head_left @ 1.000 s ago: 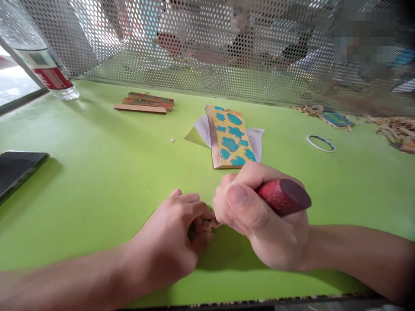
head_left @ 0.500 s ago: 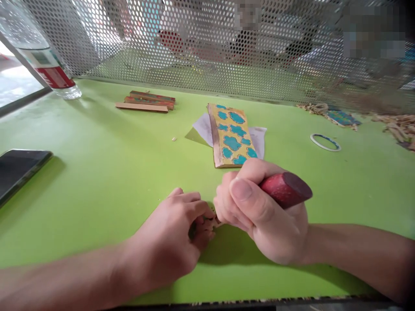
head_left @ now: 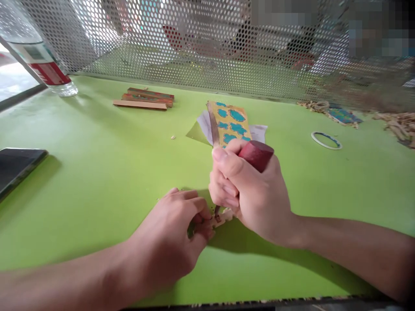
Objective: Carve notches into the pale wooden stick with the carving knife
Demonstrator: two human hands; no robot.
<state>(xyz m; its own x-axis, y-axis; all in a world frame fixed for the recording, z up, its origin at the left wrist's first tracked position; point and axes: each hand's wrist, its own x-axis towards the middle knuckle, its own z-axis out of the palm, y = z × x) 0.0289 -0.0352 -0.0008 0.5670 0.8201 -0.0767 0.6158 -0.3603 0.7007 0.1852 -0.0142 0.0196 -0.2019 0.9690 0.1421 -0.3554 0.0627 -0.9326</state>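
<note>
My left hand (head_left: 177, 235) rests on the green table (head_left: 97, 172) with its fingers pinched on a small pale wooden piece (head_left: 222, 217) that lies flat. My right hand (head_left: 249, 194) is wrapped round a carving tool with a dark red handle (head_left: 257, 154). The tool stands nearly upright and its tip touches the small piece. Just behind the right hand lies a yellow wooden block with blue shapes (head_left: 231, 123) on a white paper (head_left: 259, 131).
Thin wooden strips (head_left: 144, 98) lie at the back left near a plastic bottle (head_left: 48, 71). A dark phone (head_left: 16, 166) is at the left edge. A ring (head_left: 326, 140) and wood shavings (head_left: 397, 125) sit at the right. A perforated metal screen (head_left: 194, 43) closes the back.
My right hand has tipped the red-handled tool from lying low and pointing right to nearly upright. The small piece now shows more beyond my left fingers. My left hand stays put.
</note>
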